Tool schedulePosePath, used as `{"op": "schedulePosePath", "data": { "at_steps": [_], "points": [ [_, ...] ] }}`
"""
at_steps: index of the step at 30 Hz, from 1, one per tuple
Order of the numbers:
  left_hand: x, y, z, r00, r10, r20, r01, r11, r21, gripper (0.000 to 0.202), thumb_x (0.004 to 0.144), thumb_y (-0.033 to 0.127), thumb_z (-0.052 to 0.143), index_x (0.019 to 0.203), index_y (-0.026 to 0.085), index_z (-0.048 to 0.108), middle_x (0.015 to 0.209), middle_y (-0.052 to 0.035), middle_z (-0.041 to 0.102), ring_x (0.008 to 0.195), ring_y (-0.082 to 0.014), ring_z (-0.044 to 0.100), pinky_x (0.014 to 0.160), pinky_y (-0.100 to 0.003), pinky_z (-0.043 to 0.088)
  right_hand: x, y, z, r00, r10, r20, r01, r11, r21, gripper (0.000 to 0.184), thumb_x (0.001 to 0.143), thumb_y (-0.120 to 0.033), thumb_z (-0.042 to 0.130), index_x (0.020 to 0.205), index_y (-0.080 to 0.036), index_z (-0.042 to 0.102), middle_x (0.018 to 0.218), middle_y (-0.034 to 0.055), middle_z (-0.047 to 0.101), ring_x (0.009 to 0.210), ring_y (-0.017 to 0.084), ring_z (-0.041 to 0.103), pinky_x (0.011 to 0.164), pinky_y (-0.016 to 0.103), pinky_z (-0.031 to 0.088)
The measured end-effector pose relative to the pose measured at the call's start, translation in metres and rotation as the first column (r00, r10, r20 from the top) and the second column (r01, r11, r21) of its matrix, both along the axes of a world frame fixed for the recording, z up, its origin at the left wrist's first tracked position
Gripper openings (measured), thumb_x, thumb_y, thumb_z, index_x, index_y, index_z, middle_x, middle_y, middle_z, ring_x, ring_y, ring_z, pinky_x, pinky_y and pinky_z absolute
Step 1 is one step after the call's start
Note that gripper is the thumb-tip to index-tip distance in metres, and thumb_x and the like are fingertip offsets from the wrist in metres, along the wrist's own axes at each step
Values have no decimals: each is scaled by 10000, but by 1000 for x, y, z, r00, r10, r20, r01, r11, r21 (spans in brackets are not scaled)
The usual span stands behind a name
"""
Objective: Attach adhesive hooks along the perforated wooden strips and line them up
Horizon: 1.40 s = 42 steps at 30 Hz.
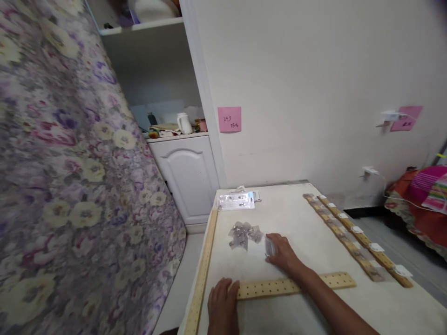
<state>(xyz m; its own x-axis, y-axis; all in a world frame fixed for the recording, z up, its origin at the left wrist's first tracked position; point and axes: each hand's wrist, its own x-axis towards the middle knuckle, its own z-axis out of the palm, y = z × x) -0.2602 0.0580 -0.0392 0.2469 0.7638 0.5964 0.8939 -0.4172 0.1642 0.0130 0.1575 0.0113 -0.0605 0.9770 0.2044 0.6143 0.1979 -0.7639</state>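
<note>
My left hand (223, 300) is closed over the left end of a pale wooden strip (268, 288) with rows of small holes. The strip lies crosswise on the white-covered table. Beyond it, my right hand (282, 251) pinches a small clear plastic bag (269, 246) just above the tabletop; its contents are too small to make out. To the left of that bag lies a loose pile of small grey see-through bags (240, 235), with shiny bits in them. My right forearm passes over the strip and hides part of it.
Another holed strip (204, 270) runs along the table's left edge. Clear blister packs (236, 201) lie at the far left corner. On the right are wooden strips with bags (344, 237) and with white tags (370, 246). A flowered curtain (87, 186) hangs at left.
</note>
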Motion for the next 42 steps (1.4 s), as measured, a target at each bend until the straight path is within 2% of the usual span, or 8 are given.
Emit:
{"op": "schedulePosePath", "data": {
  "at_steps": [12,16,20,23,28,32,37,42],
  "points": [
    [13,-12,9,988,41,146,-49,997,51,406,826,207,487,1230,227,521,1260,-123,549,1236,-284,467,982,-508,438,8,-10,10,965,78,-250,-103,991,-88,513,565,-235,713,1061,-212,584,1045,48,623,917,209,549,773,317,457],
    [12,-18,24,986,36,165,-44,998,45,408,822,220,531,1229,224,526,1267,-119,553,1228,-271,479,982,-484,446,1,-41,22,702,199,-684,-378,918,-121,579,542,-312,784,1080,-223,587,1067,49,637,941,213,560,730,306,449],
    [19,-32,49,940,34,341,-7,997,-81,303,828,271,543,1121,216,597,1140,-102,626,1110,-245,559,956,-448,463,-15,-81,37,430,207,-879,-514,856,-50,618,487,-398,831,1041,-226,618,1074,56,652,1048,240,549,871,340,411],
    [37,-49,70,807,72,586,98,963,-253,265,825,356,543,1027,208,631,1018,-88,665,983,-230,602,901,-386,483,-28,-105,45,287,150,-946,-587,808,-50,639,497,-438,825,1062,-218,621,1070,58,649,1017,218,560,856,310,410],
    [72,-68,89,337,292,895,368,834,-410,310,796,479,565,888,190,624,735,-18,642,703,-171,589,677,-277,460,-43,-125,47,210,124,-970,-680,731,-54,559,535,-385,821,1038,-223,639,1012,49,651,916,204,589,806,307,433],
    [81,-70,89,14,436,900,568,737,-366,379,732,530,631,847,172,586,682,10,607,563,-118,548,542,-238,390,-48,-130,45,189,172,-967,-721,692,-18,574,509,-385,836,1029,-247,638,900,34,666,820,207,604,728,332,453],
    [83,-71,87,-136,539,831,641,688,-341,429,660,548,704,806,172,557,645,22,607,500,-80,534,481,-196,327,-47,-130,33,223,197,-955,-744,668,-36,616,477,-307,855,1045,-238,626,938,24,670,844,190,618,740,321,469],
    [81,-75,93,-169,618,767,681,636,-362,442,613,494,771,825,173,553,648,24,619,506,-73,561,481,-175,332,-47,-128,18,254,231,-939,-739,673,-35,612,461,-284,861,1032,-263,640,999,30,671,937,214,608,793,334,480]
  ]
}}
